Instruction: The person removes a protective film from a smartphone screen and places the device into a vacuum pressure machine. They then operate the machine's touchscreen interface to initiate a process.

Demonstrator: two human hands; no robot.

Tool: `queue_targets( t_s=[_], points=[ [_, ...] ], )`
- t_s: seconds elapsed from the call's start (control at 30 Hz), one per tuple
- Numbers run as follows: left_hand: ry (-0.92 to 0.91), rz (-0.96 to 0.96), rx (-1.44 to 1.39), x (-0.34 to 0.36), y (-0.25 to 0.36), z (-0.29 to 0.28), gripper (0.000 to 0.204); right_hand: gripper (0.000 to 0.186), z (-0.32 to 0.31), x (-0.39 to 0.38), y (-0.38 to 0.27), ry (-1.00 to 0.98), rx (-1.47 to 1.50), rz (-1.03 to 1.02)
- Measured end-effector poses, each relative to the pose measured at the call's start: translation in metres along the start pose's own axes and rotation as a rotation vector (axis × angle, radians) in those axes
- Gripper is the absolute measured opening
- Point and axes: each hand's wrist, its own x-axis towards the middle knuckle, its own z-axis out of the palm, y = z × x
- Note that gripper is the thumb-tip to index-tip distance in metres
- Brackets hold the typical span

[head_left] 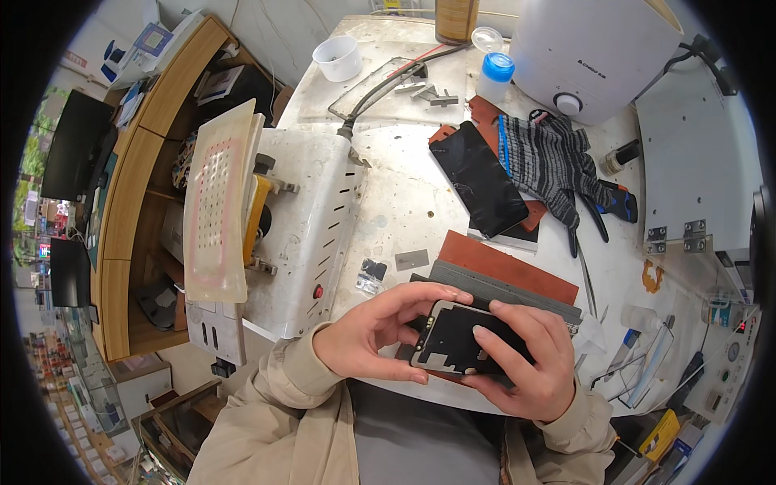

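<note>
A phone screen (457, 346), its black back facing up and bare metallic patches along one edge, is held between both my hands just above the bench's near edge. My left hand (373, 333) grips its left end, thumb at the lower edge and fingers along the upper one. On the other end my right hand (529, 352) is closed, with fingertips on the black back and the thumb at the lower edge. Beyond them a dark grey flat plate (509, 288) lies partly over a reddish-brown silicone mat (505, 263). The hands hide part of the plate.
To the left stands a white metal machine (303, 210) with a pale perforated pad (217, 210). A dark glass panel (478, 182), a striped glove (546, 153) and a blue-capped bottle (495, 77) sit farther back. Tweezers (590, 279) and a blade tool (626, 346) lie right.
</note>
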Motion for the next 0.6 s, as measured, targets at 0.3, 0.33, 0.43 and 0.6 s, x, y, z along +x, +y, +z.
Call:
queue_targets(
  t_s=[0.3,0.33,0.43,0.6],
  points=[
    [-0.003,-0.006,0.007,-0.0001,0.0012,-0.0001,0.084,0.054,0.0001,-0.0001,0.0007,0.003,0.001,-0.009],
    [-0.003,-0.005,0.008,0.0,0.0011,-0.0002,0.084,0.054,0.0002,-0.0002,0.0007,0.004,0.001,-0.009],
    [-0.006,-0.007,0.012,0.0,0.0016,-0.0003,0.084,0.054,0.0005,-0.0004,0.0004,0.01,0.001,-0.01],
    [-0.001,0.0,0.005,-0.0008,0.0009,0.0002,0.084,0.053,0.0001,-0.0001,0.0003,0.013,0.005,-0.015]
  ],
)
